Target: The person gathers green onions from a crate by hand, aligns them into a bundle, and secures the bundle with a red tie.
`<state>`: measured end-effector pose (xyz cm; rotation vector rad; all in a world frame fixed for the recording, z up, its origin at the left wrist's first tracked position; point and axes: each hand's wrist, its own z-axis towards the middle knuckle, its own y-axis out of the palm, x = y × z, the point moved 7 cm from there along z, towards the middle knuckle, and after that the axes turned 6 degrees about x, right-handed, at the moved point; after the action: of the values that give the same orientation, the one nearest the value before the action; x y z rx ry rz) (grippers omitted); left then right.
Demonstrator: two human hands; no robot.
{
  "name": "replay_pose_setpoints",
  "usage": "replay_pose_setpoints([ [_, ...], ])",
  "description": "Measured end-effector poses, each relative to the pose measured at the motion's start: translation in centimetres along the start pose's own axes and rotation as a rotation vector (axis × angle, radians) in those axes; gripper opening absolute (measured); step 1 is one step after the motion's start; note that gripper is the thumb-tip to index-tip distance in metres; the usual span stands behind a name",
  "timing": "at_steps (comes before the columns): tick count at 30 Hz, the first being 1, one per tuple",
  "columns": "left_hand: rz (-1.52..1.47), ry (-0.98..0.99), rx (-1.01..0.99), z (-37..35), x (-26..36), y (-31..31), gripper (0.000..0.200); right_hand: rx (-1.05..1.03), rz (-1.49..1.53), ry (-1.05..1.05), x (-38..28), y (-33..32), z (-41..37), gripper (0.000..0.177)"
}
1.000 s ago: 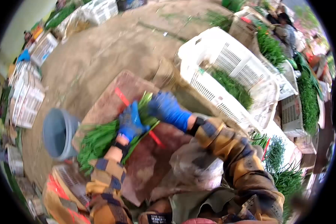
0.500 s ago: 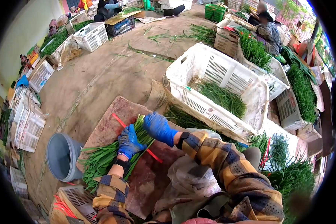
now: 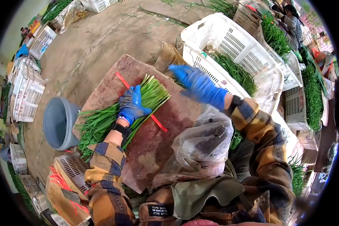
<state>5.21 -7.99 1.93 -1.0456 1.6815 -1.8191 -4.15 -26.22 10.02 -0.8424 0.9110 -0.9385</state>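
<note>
My left hand (image 3: 132, 103), in a blue glove, wraps over a bunch of garlic chives (image 3: 154, 90) and presses it on a stained reddish board (image 3: 143, 162). Their pale cut ends point up and right; the green leaves spread to the lower left. A red strip (image 3: 158, 123) lies under the bunch, both ends showing on the board. My right hand (image 3: 201, 86), also blue-gloved, is off the bunch, above the board's right side near the white crate. It is blurred, but its fingers look stretched out, with nothing visible in them.
A grey bucket (image 3: 57, 124) stands left of the board. Below it, red strips (image 3: 58, 180) and a flat metal piece (image 3: 71, 196) lie on a crate. A large white crate (image 3: 194, 51) holding green stalks stands at the right. Crumpled clear plastic (image 3: 203, 139) covers my knee area.
My right hand has left the cut ends of the bunch and moved right, opening out. My left hand stays on the chives. The whole view has tilted downward.
</note>
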Motion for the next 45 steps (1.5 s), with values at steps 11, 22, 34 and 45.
replay_pose_setpoints([
  [11, 0.147, -0.072, -0.163, -0.4, 0.8, -1.4, 0.116, -0.21, -0.037, -0.192, -6.1, 9.8, 5.4, 0.107],
  [22, 0.089, 0.011, 0.015, -0.8, -0.1, -0.7, 0.113, -0.211, 0.045, -0.199, -4.6, 12.5, 6.0, 0.077],
  [34, -0.016, -0.001, 0.031, -1.6, 0.3, -1.3, 0.127, -0.246, -0.006, 0.128, 3.1, -7.4, -5.1, 0.061],
  [45, 0.089, 0.176, 0.044, 0.0, 8.7, -7.2, 0.136, -0.175, -0.158, 0.968, 21.1, -22.8, -34.3, 0.04],
])
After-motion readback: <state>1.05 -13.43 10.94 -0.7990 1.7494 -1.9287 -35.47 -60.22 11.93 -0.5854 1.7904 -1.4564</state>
